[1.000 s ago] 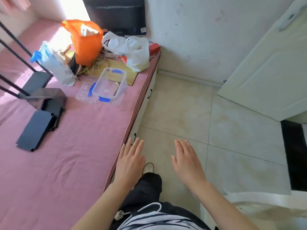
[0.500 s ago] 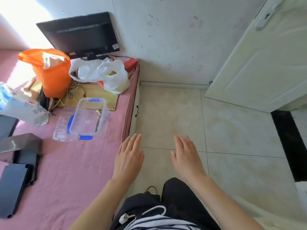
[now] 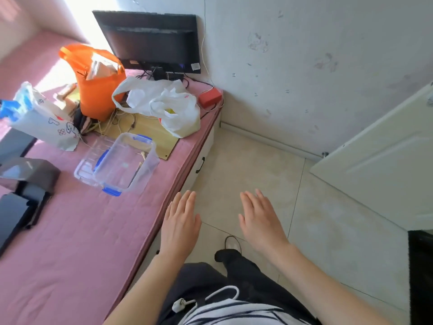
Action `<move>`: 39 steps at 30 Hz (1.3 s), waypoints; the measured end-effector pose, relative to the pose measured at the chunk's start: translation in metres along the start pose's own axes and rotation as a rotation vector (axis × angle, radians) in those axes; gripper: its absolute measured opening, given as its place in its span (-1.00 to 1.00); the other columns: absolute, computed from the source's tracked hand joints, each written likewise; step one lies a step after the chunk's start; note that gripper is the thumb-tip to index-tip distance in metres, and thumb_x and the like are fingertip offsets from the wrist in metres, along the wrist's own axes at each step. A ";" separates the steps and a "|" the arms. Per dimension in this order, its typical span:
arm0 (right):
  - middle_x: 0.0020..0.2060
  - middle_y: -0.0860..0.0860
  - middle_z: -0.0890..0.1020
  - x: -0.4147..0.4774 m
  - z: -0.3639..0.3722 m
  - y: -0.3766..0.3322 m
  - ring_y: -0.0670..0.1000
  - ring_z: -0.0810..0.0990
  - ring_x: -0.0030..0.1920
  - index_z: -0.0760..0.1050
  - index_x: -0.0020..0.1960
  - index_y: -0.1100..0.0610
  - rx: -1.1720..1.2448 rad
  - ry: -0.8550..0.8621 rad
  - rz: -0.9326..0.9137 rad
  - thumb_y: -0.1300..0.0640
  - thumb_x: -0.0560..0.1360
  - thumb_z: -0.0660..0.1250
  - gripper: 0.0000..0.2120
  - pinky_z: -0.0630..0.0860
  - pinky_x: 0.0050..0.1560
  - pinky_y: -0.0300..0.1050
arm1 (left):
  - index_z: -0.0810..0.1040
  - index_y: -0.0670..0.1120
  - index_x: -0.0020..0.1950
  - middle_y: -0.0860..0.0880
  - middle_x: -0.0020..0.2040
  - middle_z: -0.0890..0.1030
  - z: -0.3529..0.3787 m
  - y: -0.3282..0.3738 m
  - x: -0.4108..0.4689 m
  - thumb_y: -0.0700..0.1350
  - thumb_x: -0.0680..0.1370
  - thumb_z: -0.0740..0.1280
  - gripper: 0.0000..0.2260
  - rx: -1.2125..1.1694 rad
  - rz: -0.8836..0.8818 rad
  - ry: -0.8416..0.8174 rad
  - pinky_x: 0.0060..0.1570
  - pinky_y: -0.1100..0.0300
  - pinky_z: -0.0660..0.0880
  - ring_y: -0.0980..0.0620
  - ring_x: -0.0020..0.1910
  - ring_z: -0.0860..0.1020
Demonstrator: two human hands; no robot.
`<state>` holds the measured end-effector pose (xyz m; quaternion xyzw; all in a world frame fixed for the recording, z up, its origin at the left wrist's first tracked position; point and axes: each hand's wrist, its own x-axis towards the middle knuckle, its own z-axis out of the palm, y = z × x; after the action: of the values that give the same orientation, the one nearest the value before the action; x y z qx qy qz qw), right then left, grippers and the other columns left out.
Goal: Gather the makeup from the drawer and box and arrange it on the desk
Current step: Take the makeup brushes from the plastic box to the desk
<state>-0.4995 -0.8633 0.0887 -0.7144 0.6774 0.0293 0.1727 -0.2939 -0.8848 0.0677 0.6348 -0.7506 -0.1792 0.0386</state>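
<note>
Left hand (image 3: 179,227) and right hand (image 3: 260,221) flat, fingers straight, holding nothing, near right edge of desk (image 3: 70,242), clear box (image 3: 126,165) farther left on it, perhaps small sticks (image 3: 142,155) inside, drawer handle (image 3: 200,164) beyond the hands.

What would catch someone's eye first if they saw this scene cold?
The left hand and right hand reach out flat and empty at bottom centre, the left over the desk edge, the right over the floor. Further back on the pink desk, a bright orange bag stands beside a black monitor, with an open clear plastic box nearer the hands.
</note>
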 end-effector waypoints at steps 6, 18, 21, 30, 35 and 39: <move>0.51 0.11 0.14 0.057 -0.015 0.021 0.16 -0.03 0.53 0.02 0.53 0.21 -0.073 -0.094 -0.209 0.02 0.64 0.03 -0.47 0.00 0.51 0.07 | 0.21 -0.12 0.52 -0.06 0.51 0.26 0.009 0.023 0.018 -0.11 0.59 0.21 -0.51 -0.034 -0.218 0.041 0.49 0.00 0.13 -0.08 0.53 0.11; 0.52 0.11 0.12 0.177 -0.022 -0.022 0.11 -0.06 0.54 0.00 0.54 0.20 -0.123 -0.145 -0.499 0.03 0.64 0.02 -0.47 -0.08 0.53 0.02 | 0.18 -0.10 0.53 -0.05 0.53 0.23 -0.002 -0.020 0.057 -0.08 0.61 0.19 -0.51 -0.063 -0.514 0.093 0.50 0.03 0.07 -0.06 0.54 0.08; 0.52 0.11 0.14 0.210 -0.024 -0.047 0.11 -0.04 0.54 0.02 0.53 0.20 -0.152 -0.137 -0.554 0.04 0.64 0.03 -0.47 -0.06 0.53 0.01 | 0.15 -0.09 0.54 -0.05 0.54 0.18 -0.006 -0.043 0.075 -0.07 0.62 0.15 -0.51 -0.066 -0.545 0.087 0.51 0.03 0.04 -0.05 0.55 0.03; 0.52 0.11 0.13 0.299 -0.023 -0.133 0.12 -0.04 0.54 0.00 0.54 0.21 -0.250 -0.196 -0.677 0.05 0.64 0.01 -0.48 -0.04 0.53 0.03 | 0.15 -0.13 0.54 -0.08 0.53 0.20 -0.037 -0.134 0.130 -0.10 0.61 0.16 -0.50 -0.041 -0.594 0.085 0.50 0.04 0.01 -0.08 0.54 0.06; 0.51 0.11 0.16 0.342 -0.014 -0.168 0.11 0.01 0.53 0.02 0.53 0.20 -0.250 -0.228 -0.715 0.05 0.64 0.02 -0.48 -0.01 0.53 0.01 | 0.13 -0.13 0.54 -0.07 0.55 0.16 -0.037 -0.173 0.157 -0.08 0.62 0.14 -0.50 -0.049 -0.630 0.048 0.50 0.07 -0.02 -0.06 0.55 0.03; 0.50 0.10 0.19 0.378 -0.001 -0.188 0.10 0.03 0.53 0.05 0.53 0.20 -0.256 -0.258 -0.751 0.06 0.63 0.05 -0.48 0.01 0.52 -0.03 | 0.12 -0.11 0.55 -0.04 0.56 0.13 -0.026 -0.197 0.179 -0.09 0.62 0.12 -0.51 -0.112 -0.691 0.028 0.49 0.10 0.00 -0.03 0.55 0.01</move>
<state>-0.2856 -1.2210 0.0241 -0.9181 0.3334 0.1374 0.1646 -0.1358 -1.0894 -0.0010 0.8507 -0.4798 -0.2139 0.0209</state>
